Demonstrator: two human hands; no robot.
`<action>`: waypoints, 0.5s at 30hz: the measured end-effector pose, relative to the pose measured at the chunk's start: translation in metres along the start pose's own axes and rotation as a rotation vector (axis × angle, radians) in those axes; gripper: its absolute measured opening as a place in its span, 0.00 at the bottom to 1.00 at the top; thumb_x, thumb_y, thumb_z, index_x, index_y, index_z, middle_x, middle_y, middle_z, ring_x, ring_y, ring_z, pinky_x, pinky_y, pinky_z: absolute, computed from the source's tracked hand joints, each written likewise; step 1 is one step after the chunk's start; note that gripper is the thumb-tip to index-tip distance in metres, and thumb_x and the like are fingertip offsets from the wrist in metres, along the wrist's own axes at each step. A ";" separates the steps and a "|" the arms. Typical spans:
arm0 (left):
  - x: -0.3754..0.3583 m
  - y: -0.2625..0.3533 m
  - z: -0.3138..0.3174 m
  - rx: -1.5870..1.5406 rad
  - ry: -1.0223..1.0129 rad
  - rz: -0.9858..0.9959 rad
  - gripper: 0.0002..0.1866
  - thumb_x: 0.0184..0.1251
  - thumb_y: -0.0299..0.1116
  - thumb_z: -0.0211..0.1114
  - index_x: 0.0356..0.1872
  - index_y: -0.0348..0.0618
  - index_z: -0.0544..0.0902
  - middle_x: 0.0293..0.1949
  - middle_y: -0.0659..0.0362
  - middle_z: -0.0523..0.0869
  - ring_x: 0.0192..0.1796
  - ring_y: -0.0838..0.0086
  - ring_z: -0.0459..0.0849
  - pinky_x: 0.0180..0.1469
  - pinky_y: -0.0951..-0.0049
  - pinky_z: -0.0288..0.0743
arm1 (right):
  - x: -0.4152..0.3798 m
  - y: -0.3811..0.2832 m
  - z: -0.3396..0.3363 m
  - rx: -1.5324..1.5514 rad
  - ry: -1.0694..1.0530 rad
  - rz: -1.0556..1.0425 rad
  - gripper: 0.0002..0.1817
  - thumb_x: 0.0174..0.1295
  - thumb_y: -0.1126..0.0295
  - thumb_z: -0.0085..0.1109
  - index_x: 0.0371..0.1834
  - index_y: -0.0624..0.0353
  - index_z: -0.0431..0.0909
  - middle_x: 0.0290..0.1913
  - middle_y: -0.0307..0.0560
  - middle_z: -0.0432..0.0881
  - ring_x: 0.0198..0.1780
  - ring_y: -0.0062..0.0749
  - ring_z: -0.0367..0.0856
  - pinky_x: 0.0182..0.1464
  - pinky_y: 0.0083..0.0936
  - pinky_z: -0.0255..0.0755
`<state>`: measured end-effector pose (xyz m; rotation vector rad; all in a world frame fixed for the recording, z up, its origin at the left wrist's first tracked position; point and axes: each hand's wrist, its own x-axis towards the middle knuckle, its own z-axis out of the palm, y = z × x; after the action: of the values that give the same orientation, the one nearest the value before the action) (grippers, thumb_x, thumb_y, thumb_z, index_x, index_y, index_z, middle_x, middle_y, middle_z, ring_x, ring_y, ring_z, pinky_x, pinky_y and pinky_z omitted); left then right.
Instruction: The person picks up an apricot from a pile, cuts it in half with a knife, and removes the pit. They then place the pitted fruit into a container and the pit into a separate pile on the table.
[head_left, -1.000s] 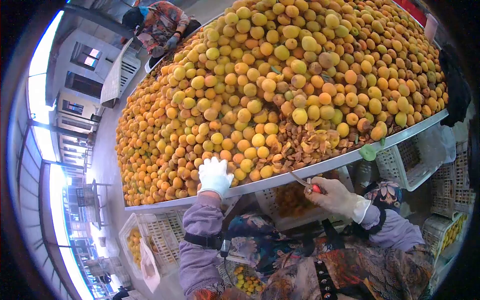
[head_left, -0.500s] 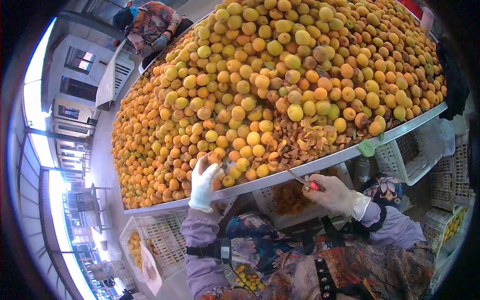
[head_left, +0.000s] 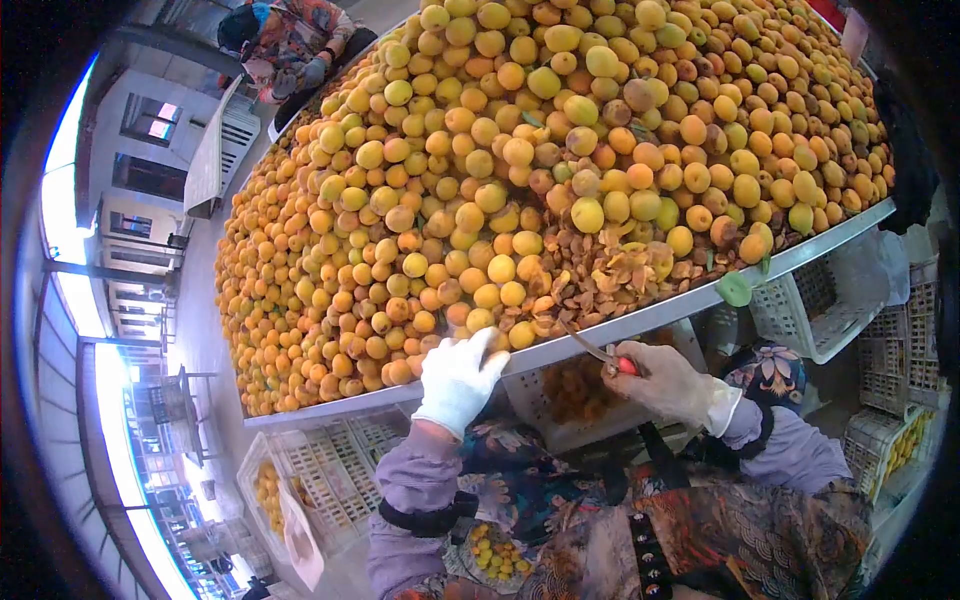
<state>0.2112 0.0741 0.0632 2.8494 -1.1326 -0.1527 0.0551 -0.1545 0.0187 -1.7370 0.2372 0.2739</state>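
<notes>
A big heap of apricots (head_left: 440, 230) lies on a metal-edged table (head_left: 680, 308). My left hand (head_left: 460, 380), in a white glove, is at the table's near edge, fingers and thumb closed on what looks like an apricot (head_left: 491, 352), mostly hidden by the glove. My right hand (head_left: 665, 385), gloved too, grips a small knife with a red handle (head_left: 627, 366); its curved blade points left toward the rim. Beyond the blade is a pile of split apricot pieces and brown pits (head_left: 610, 275) among the whole fruit.
Beneath the rim, a white crate (head_left: 525, 400) contains orange-brown pieces. Other crates stand at lower left (head_left: 335, 475) and right (head_left: 790, 320). A green leaf-shaped piece (head_left: 733, 289) rests on the rim. Another person (head_left: 290, 45) works at the far left corner.
My left hand has moved right and toward me, from the fruit to the table edge, closer to the knife. My right hand and the knife have barely moved.
</notes>
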 end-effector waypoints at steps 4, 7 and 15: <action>0.011 -0.008 0.013 -0.090 -0.088 -0.020 0.20 0.58 0.46 0.58 0.52 0.55 0.78 0.33 0.52 0.84 0.36 0.56 0.79 0.39 0.60 0.74 | -0.005 -0.017 -0.004 0.001 -0.017 0.064 0.09 0.60 0.65 0.57 0.35 0.59 0.73 0.23 0.38 0.70 0.27 0.20 0.67 0.31 0.21 0.65; 0.026 -0.008 0.013 -0.195 -0.155 -0.146 0.21 0.55 0.45 0.61 0.50 0.50 0.79 0.36 0.51 0.85 0.39 0.58 0.82 0.43 0.63 0.75 | -0.003 -0.006 -0.001 0.009 0.002 -0.011 0.14 0.58 0.59 0.57 0.36 0.58 0.73 0.23 0.51 0.73 0.28 0.43 0.75 0.32 0.34 0.67; 0.026 -0.009 0.021 -0.449 -0.192 -0.319 0.20 0.50 0.39 0.67 0.43 0.37 0.79 0.35 0.52 0.85 0.39 0.70 0.83 0.43 0.72 0.75 | -0.003 -0.003 -0.002 0.036 0.014 -0.011 0.15 0.58 0.58 0.57 0.35 0.59 0.72 0.23 0.50 0.73 0.28 0.39 0.73 0.32 0.33 0.66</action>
<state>0.2340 0.0620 0.0401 2.6140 -0.5595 -0.6235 0.0532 -0.1557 0.0224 -1.7050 0.2417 0.2481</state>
